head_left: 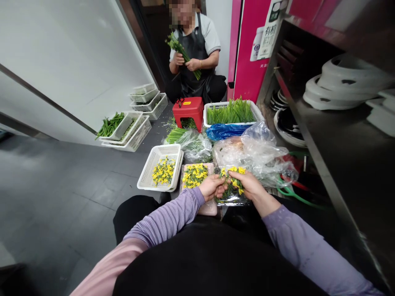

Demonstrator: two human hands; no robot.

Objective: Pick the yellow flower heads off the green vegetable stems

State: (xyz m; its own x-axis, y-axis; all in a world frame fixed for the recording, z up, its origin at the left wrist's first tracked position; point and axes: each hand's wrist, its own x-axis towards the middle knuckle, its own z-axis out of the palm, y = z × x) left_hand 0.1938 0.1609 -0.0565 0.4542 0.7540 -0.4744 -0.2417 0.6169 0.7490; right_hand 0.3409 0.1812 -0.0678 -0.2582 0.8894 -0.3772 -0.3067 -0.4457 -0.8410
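My right hand (pixel 249 183) is closed around a small bunch of yellow flowers (pixel 238 185) with green stems. Close beside it, my left hand (pixel 212 187) pinches a yellow-flowered stem at the near side of the bunch; its fingertips partly cover the stem. Below both hands lies a clear plastic tray (pixel 233 200) with dark green stems in it. More yellow flower heads (pixel 194 176) are heaped on a pink tray (pixel 210 209) under my left wrist. To the left, a white perforated basket (pixel 148 170) holds loose yellow flowers (pixel 163 170).
Across from me a person (pixel 194 45) holds a green bunch (pixel 185 55). Between us stand a red stool (pixel 188 110), a white basket (pixel 257 112) of green stalks and plastic bags (pixel 256 152). Stacked baskets (pixel 135 137) line the left wall; a metal shelf (pixel 345 164) edges the right.
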